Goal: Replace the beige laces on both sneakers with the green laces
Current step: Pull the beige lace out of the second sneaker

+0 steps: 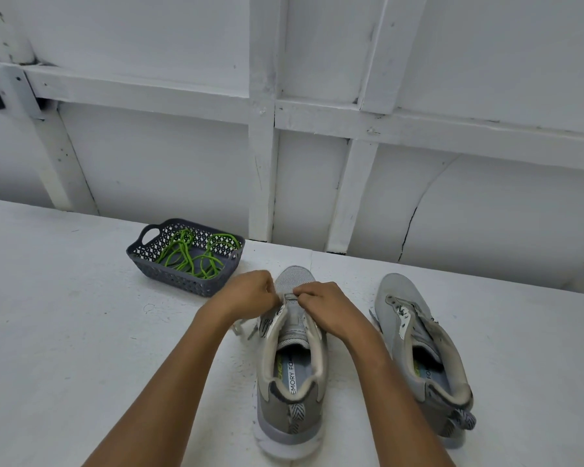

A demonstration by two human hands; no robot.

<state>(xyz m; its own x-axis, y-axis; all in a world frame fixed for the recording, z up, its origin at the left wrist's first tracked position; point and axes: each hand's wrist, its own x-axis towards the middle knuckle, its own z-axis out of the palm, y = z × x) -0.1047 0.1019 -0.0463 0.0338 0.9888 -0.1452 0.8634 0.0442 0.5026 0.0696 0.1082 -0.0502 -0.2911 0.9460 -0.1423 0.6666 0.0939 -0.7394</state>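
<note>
Left hand (250,291), right hand (327,306), fingers (300,293) pinching sneaker's (285,399) beige lace (290,295)

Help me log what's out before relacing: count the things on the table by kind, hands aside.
Sneakers: 2 (middle sneaker, right sneaker)
Basket: 1
Green laces: 1 tangle, strands uncountable
Beige lace: 1 visible
Total: 5
</note>
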